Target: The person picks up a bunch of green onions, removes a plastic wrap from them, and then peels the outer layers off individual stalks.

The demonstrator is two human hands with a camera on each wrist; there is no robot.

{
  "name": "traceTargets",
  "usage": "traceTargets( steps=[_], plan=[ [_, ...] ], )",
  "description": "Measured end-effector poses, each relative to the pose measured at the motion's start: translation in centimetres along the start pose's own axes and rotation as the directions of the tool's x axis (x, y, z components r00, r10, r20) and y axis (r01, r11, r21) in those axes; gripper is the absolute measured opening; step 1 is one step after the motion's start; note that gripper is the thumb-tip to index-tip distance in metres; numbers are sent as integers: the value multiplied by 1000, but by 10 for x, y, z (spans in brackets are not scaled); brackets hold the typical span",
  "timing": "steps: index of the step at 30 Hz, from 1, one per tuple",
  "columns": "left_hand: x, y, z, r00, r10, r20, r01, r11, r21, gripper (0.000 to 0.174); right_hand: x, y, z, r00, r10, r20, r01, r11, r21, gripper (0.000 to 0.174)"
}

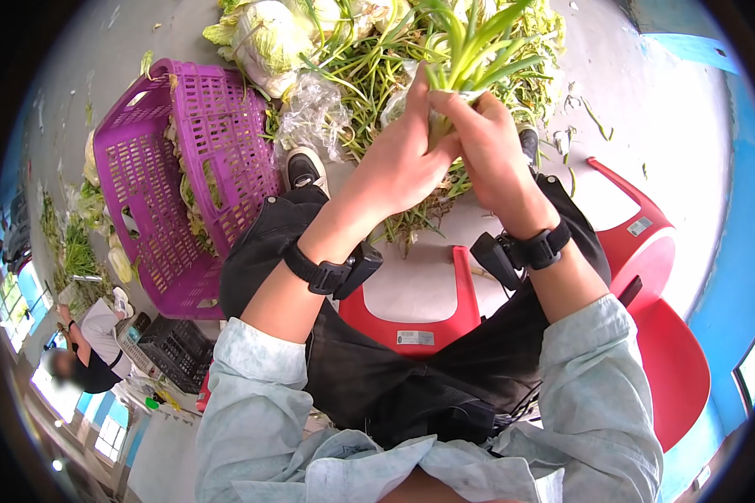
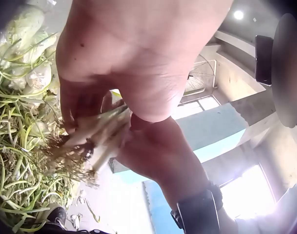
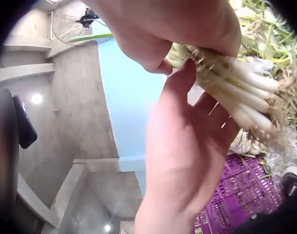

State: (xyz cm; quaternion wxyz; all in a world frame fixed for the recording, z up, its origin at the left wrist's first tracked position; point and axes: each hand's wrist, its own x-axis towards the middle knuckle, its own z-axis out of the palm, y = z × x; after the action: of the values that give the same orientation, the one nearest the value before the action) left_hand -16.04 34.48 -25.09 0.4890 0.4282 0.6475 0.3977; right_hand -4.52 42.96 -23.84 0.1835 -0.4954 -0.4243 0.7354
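Both hands hold one bunch of scallions [image 1: 471, 52], its green leaves pointing away from the body in the head view. The left hand [image 1: 404, 161] grips it from the left, and the right hand [image 1: 493, 149] grips the same part from the right, thumbs close together. White stems [image 3: 251, 91] with shaggy roots stick out beyond the left hand [image 3: 185, 141] in the right wrist view. Seen from the left wrist, the stems [image 2: 107, 130] pass between the two hands, partly hidden by the palm. A pale strip shows round the bunch at the fingers.
Loose scallions [image 1: 369, 84] and Chinese cabbages [image 1: 268, 42] lie in a heap ahead, with crumpled clear plastic [image 1: 315, 117]. A purple crate [image 1: 226, 159] stands tilted on the left. Red stools [image 1: 411, 323] are near the legs. Another person [image 1: 92, 356] sits far left.
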Motion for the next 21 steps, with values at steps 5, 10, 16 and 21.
traceTargets(
  steps=[5, 10, 16, 21],
  plan=[
    [-2, -2, -9, 991, 93, -95, -84, 992, 96, 77, 12, -6, -10, 996, -44, -80, 59, 978, 200, 36],
    [11, -18, -28, 913, 56, -405, -66, 998, -12, 60, 5, -24, -11, 999, 32, -42, -18, 957, 289, 34],
    [11, -11, -40, 936, -276, 219, 341, 553, -760, 66, 3, -18, -15, 985, -6, 173, -42, 961, 274, 31],
    [6, -9, -37, 941, -233, 244, 335, 565, -754, 50, -1, -24, -10, 988, -16, 156, -14, 982, 186, 30]
  ],
)
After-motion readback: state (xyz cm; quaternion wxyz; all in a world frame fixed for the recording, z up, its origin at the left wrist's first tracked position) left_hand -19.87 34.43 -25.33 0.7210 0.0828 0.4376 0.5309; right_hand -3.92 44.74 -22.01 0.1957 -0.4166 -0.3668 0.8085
